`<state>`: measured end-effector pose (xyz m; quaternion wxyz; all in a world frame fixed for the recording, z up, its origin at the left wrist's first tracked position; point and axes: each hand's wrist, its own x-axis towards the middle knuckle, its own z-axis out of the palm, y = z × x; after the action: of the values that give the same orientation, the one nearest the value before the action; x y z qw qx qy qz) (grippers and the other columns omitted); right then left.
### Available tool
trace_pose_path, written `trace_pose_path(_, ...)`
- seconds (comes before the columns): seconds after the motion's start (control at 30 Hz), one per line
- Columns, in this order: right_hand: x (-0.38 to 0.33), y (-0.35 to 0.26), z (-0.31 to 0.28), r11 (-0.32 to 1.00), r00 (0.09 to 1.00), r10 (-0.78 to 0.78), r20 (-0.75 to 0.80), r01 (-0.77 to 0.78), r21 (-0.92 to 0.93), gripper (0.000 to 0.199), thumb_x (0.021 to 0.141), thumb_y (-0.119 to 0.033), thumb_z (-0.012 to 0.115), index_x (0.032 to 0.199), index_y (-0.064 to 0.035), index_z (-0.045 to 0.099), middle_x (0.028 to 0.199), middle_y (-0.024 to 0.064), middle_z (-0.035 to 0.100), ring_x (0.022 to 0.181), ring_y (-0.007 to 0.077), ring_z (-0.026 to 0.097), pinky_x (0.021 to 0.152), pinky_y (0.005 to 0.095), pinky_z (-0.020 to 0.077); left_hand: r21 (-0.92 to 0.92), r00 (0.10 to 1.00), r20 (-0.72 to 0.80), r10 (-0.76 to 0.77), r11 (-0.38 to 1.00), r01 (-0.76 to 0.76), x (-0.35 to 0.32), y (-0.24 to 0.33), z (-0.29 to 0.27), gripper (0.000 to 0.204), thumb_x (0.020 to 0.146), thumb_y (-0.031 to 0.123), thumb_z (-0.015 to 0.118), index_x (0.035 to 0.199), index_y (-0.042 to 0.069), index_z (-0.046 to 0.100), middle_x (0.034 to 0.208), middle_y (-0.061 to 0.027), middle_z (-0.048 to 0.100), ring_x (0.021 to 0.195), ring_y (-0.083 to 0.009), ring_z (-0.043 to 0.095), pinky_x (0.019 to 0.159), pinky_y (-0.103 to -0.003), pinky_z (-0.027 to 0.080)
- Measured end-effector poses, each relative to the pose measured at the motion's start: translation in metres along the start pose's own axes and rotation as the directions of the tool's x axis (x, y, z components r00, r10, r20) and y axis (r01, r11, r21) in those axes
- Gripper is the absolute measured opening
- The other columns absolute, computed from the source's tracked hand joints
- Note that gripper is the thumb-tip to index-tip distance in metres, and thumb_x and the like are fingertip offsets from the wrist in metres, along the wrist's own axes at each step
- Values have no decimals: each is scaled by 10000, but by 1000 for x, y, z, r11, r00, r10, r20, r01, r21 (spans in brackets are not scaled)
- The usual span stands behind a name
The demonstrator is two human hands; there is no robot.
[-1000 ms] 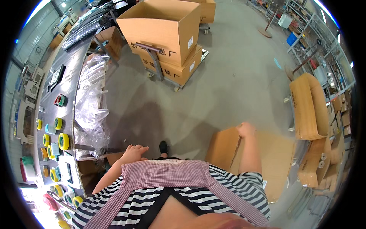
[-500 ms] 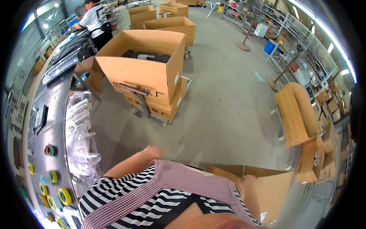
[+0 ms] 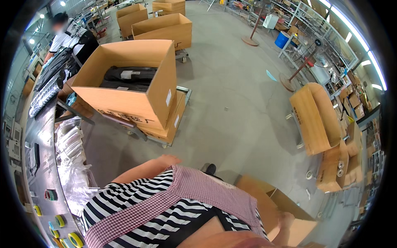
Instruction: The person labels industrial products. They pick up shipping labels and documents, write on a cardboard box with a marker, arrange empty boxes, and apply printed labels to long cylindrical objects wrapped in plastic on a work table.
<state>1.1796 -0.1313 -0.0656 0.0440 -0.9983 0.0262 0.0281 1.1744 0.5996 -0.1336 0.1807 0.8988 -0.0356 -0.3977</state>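
Observation:
My left hand (image 3: pixel 168 160) is held out in front of my apron above the floor, fingers loosely stretched, with nothing in it. At my right side, my right hand (image 3: pixel 286 219) has hold of the upper edge of an open cardboard box (image 3: pixel 300 233). Its fingers are somewhat blurred, and my body hides part of the box. Ahead on the left, a large open carton (image 3: pixel 128 99) holds black wrapped bundles (image 3: pixel 132 74). It is stacked on another carton (image 3: pixel 167 132) on a wheeled trolley (image 3: pixel 184 97).
Along the left runs a long metal workbench (image 3: pixel 47 165) with tape rolls (image 3: pixel 75 239) and clear plastic bags (image 3: pixel 70 144) beside it. A co-worker (image 3: pixel 70 37) leans over its far end. Further cartons (image 3: pixel 165 33) stand behind; another carton (image 3: pixel 310 120) and pedestal fans (image 3: pixel 289 82) stand right.
My view has turned and moved forward, so the loaded carton appears closer and shows more inside. My right hand and the box beside me have shifted back and right. The co-worker bends lower.

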Motion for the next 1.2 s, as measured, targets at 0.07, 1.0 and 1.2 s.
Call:
trace_pose_path(0.07,41,15,1,997,993,67,-96,-69,-17,274,659,-183,737,534,-51,532,622,145,592,683,371,582,678,501,453,-40,995,22,100,994,-99,37,-5,-18,505,953,406,480,1408,188,484,1362,-165,536,1273,-350,503,1041,-473,416)
trace_pose_path(1.0,675,-299,-49,989,989,130,65,-124,-81,350,784,-287,684,691,44,620,665,234,623,630,381,620,614,476,482,-66,963,-230,142,985,-161,462,-138,-582,632,859,370,663,1397,83,497,1360,-189,550,1258,-371,520,1040,-474,434)
trace_pose_path(1.2,804,-407,-89,999,997,51,53,-50,-11,401,820,-319,640,677,52,596,674,235,622,636,359,619,621,470,476,-207,862,-497,99,951,-229,501,-172,-732,613,838,362,700,1364,98,528,1306,-175,584,1206,-362,558,990,-464,464)
